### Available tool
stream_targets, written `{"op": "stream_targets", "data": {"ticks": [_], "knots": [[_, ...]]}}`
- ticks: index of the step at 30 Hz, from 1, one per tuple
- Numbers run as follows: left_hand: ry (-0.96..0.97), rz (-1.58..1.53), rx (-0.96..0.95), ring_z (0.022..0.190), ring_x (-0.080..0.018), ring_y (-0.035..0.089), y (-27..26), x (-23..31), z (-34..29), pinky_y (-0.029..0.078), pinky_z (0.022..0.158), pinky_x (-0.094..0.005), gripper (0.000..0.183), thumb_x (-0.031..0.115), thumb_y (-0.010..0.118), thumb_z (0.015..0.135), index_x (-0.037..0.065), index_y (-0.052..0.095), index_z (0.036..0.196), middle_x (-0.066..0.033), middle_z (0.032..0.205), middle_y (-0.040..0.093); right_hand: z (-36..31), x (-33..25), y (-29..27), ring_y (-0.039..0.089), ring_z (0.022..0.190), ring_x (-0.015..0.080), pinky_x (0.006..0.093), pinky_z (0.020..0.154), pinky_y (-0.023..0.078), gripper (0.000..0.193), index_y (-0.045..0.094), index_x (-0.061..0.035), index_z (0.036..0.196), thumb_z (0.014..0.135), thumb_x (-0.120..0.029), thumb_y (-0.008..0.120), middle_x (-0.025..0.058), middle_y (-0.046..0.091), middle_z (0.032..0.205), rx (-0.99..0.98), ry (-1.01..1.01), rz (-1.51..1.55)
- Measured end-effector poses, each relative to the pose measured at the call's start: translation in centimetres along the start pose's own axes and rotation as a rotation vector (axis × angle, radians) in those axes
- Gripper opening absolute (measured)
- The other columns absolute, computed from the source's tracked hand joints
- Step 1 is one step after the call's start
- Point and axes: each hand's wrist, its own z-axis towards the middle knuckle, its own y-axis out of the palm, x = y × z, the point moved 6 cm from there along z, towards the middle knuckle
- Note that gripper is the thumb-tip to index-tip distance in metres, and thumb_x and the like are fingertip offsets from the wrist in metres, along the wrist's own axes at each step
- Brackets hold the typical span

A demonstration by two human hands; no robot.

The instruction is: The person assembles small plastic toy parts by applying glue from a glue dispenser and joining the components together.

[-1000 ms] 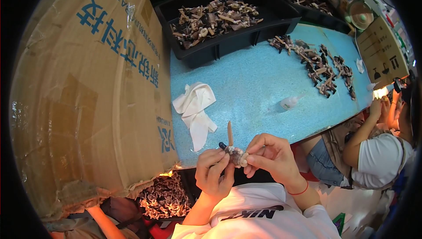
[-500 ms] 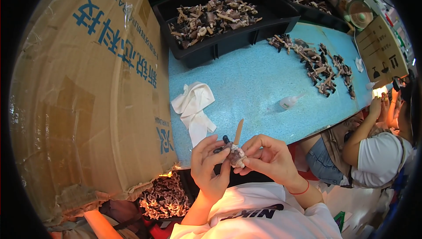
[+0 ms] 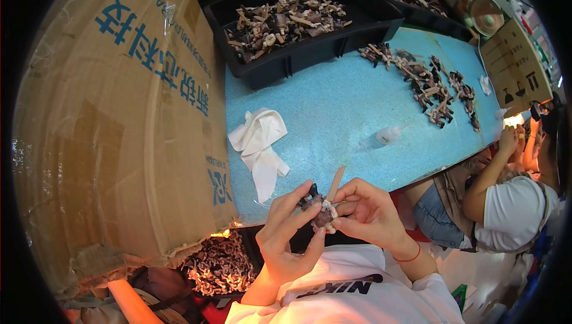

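Note:
Between my hands, just off the table's near edge, is a small figurine [image 3: 323,217] with a grey-brown body, pale bits, a black part at its upper left and a flat tan blade pointing up. My left hand [image 3: 286,234] pinches its left side between thumb and fingers. My right hand [image 3: 372,217], with a red cord at the wrist, grips its right side with thumb and fingertips. Farther off on the blue table mat [image 3: 322,121] lie several similar figurines [image 3: 426,86] in loose rows. A small white squeeze bottle [image 3: 388,135] lies on the mat, closer to me.
A crumpled white cloth [image 3: 260,139] lies left, beside a tall cardboard box [image 3: 119,145]. At the back a black bin [image 3: 286,65] holds a heap of figurines. Below the table edge are many small brown pieces [image 3: 220,267]. Another person [image 3: 512,211] sits at right.
The figurine has been tilted, so its tan blade leans more to the right. My left fingers have shifted and spread somewhat along its side; both hands still hold it.

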Motion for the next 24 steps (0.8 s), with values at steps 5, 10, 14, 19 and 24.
{"op": "stream_targets", "data": {"ticks": [5,10,14,19,24], "knots": [[0.017,0.078,-0.063,0.095,-0.0328,0.058,0.4,0.5,0.5,0.048,0.078,-0.0343,0.042,-0.006,0.067,0.059,-0.002,0.064,0.100,-0.0251,0.114,0.057,0.1,-0.2,-0.6,0.062,0.092,0.0208,0.0287,0.077,0.053,0.038,0.040,0.0033,0.111,0.079,0.011,0.059,0.0171,0.058,0.102,0.008,0.032,-0.012],[0.109,0.176,-0.069,0.091,-0.0317,0.059,0.2,1.4,0.8,0.050,0.074,-0.0334,0.044,-0.006,0.068,0.058,-0.002,0.064,0.102,-0.0241,0.113,0.058,0.2,-0.4,-0.6,0.062,0.094,0.0220,0.0292,0.077,0.053,0.055,0.032,-0.0002,0.122,0.076,0.012,0.060,0.0198,0.060,0.103,0.031,0.069,0.017],[0.091,0.189,-0.039,0.089,-0.0307,0.060,0.5,1.7,1.1,0.049,0.076,-0.0342,0.044,-0.007,0.066,0.053,-0.002,0.065,0.097,-0.0256,0.108,0.061,0.4,-0.7,-0.4,0.062,0.093,0.0212,0.0274,0.077,0.052,0.059,0.029,-0.0005,0.124,0.075,0.013,0.059,0.0185,0.060,0.101,0.042,0.024,-0.032],[0.048,0.220,-0.054,0.089,-0.0324,0.057,0.9,1.0,1.1,0.051,0.072,-0.0343,0.044,-0.005,0.067,0.057,-0.003,0.061,0.101,-0.0242,0.113,0.058,0.9,-0.3,-0.5,0.062,0.090,0.0189,0.0274,0.075,0.053,0.059,0.028,-0.0023,0.125,0.076,0.012,0.058,0.0162,0.059,0.099,0.045,-0.027,-0.039],[0.038,0.239,-0.064,0.091,-0.0324,0.057,1.1,0.4,1.0,0.050,0.074,-0.0354,0.045,-0.005,0.066,0.058,-0.003,0.060,0.103,-0.0241,0.114,0.057,1.1,0.0,-0.8,0.063,0.088,0.0166,0.0252,0.071,0.053,0.057,0.029,-0.0024,0.125,0.078,0.008,0.059,0.0138,0.061,0.096,0.090,-0.008,-0.117]]}}
